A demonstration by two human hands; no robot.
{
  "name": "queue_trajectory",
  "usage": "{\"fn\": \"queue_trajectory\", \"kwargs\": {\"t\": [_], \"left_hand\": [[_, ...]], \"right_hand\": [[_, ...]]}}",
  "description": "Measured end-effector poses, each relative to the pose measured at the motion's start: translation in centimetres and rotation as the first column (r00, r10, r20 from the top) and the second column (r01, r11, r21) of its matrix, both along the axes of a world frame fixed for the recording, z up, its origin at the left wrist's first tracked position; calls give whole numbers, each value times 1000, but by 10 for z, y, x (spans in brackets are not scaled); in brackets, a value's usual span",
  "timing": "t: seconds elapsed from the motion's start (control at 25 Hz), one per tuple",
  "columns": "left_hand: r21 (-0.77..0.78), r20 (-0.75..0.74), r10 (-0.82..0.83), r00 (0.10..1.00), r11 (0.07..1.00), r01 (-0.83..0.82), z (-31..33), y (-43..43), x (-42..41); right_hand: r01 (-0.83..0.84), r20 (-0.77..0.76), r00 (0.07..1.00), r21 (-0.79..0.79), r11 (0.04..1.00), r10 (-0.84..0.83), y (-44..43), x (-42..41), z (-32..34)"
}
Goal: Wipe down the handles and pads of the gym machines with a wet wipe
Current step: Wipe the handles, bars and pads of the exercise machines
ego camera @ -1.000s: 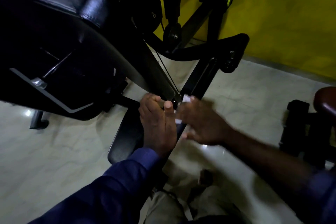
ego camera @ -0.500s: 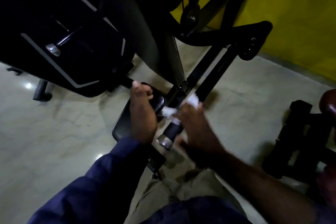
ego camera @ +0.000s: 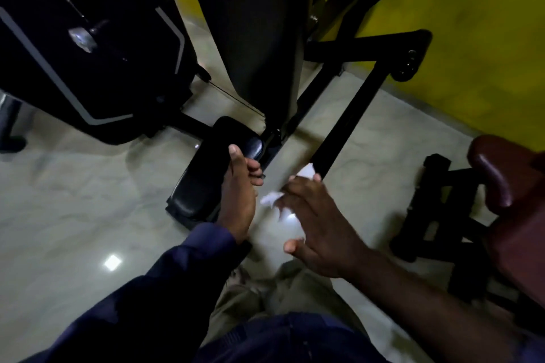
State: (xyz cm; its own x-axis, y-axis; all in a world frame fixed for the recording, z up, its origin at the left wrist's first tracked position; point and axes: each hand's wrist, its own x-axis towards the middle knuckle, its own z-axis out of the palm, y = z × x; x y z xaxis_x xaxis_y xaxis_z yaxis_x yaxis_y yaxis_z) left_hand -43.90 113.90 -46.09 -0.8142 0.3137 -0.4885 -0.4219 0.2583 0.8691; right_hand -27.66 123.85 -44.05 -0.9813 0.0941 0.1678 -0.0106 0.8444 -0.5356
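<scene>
A black padded seat (ego camera: 206, 174) of the gym machine lies low in the middle of the head view. My left hand (ego camera: 240, 191) grips its right edge, thumb on top and fingers curled under. My right hand (ego camera: 321, 224) is just to the right, above the floor, holding a crumpled white wet wipe (ego camera: 305, 172) in its fingers; part of the wipe (ego camera: 271, 197) shows below the fingertips. The wipe's tip lies near the lower end of a black frame bar (ego camera: 351, 115); the hand is blurred and contact is unclear.
A large black machine housing (ego camera: 88, 47) fills the upper left and a wide black upright (ego camera: 259, 29) rises behind the seat. A dark red pad (ego camera: 507, 174) on a black frame (ego camera: 436, 206) stands at the right. Yellow wall behind, pale tiled floor (ego camera: 73, 200) below.
The view has come closer and tilted down. My right hand with the wipe has slid down off the frame bar toward me. My left hand keeps its hold on the seat.
</scene>
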Motion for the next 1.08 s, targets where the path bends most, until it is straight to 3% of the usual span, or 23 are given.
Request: {"fn": "queue_trajectory", "kwargs": {"t": [0.12,0.2,0.32,0.4,0.52,0.6,0.68,0.76,0.84,0.88,0.92,1.0,1.08], "left_hand": [[66,-3,-76,997,995,76,4,-1,-5],[64,-36,-138,990,988,140,11,0,-7],[53,-76,-227,971,971,232,17,-2,-10],[77,-83,-280,956,955,287,23,-8,-13],[70,-96,-357,929,929,365,30,-16,-19],[71,-102,-389,915,915,397,32,-20,-24],[70,-103,-415,904,904,423,36,-21,-27],[58,-101,-437,894,894,444,38,-19,-25],[16,-160,-471,867,877,479,45,-17,-23],[-51,-226,-523,822,849,526,47,-16,-23],[-131,-295,-585,756,808,574,49,-15,-23],[-238,-386,-691,612,715,657,53,-12,-24],[-313,-437,-756,488,636,705,59,-12,-22]], "right_hand": [[-115,-5,993,234,965,119,29,-13,3],[39,-45,999,168,985,-32,37,-21,-3],[339,-93,937,17,941,-336,-18,-10,-17],[273,-102,960,148,951,-260,-43,0,-29],[193,-91,981,409,892,-171,-32,0,-37],[298,-167,952,340,892,-255,-27,-6,-34],[481,-185,865,39,876,-467,-40,-17,-27],[634,-128,699,-344,692,-704,-62,-32,-21],[696,-3,401,-649,307,-916,-83,-53,-18],[643,134,264,-762,71,-955,-88,-63,-14],[528,280,187,-837,-144,-942,-88,-71,-10],[190,476,202,-876,-443,-856,-78,-74,0],[-92,624,337,-724,-684,-705,-64,-68,16]]}}
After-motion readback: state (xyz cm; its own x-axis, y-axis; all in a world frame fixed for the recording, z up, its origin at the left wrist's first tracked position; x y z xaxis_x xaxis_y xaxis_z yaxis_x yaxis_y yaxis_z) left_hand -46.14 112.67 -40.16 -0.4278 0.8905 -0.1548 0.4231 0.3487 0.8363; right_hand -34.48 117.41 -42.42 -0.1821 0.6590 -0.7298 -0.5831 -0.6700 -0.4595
